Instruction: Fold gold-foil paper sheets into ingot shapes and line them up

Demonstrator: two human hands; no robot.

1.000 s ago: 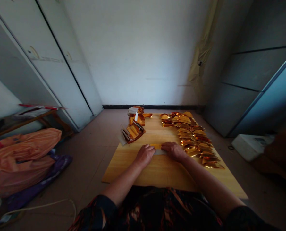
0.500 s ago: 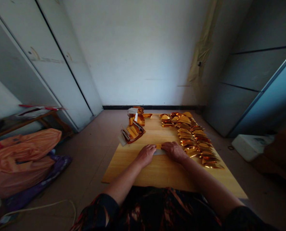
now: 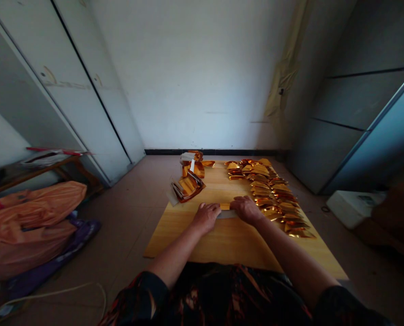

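A sheet of gold foil paper (image 3: 225, 206) lies on the wooden board (image 3: 218, 240), with a gold strip along its far edge and a grey-white part nearer me. My left hand (image 3: 207, 216) is closed at the sheet's left end, fingers curled on it. At the right end my right hand (image 3: 247, 209) has its fingers bent and pressed together on the paper. Beyond my left hand sits a loose stack of gold foil sheets (image 3: 188, 186). Rows of folded gold paper pieces (image 3: 261, 190) cover the board's right side, close to my right hand.
An orange plastic bag (image 3: 35, 222) and a pale cord (image 3: 69, 288) lie on the floor at the left. A grey cabinet (image 3: 83, 90) stands behind them. To the right are a refrigerator (image 3: 351, 99) and a white box (image 3: 348, 209). A wall closes off the far side.
My right hand has shifted slightly away from me along the right end of the sheet, and more of the gold strip shows. My left hand has barely moved.
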